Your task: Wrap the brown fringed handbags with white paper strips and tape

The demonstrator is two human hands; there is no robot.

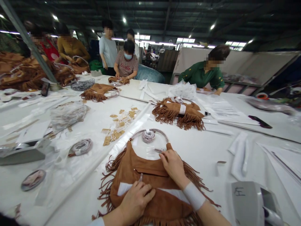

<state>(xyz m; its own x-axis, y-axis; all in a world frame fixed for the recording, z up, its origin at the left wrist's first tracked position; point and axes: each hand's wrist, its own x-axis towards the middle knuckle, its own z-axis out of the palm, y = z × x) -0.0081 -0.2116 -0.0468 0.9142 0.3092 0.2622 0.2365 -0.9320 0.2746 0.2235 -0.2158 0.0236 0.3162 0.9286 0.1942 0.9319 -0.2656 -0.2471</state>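
Observation:
A brown suede-like handbag (150,169) with long fringes lies flat before me. A white paper band (172,192) runs across its body, and a slit with a zipper pull (140,177) shows above that. My left hand (137,199) is over the band, its fingers bent and closed on it; the fingertips are partly hidden. My right hand (172,164) grips the bag's upper right edge, below the end of the curved handle (157,130). A wrapped coil of strap (148,136) lies inside the handle's arc.
Another fringed bag (181,110) lies ahead, with loose tan tags (117,127) left of it. Tape dispensers (249,201) (25,152) stand at both sides. A strap coil (82,146) and a plastic bundle (68,116) lie left. Co-workers (127,64) stand across the table.

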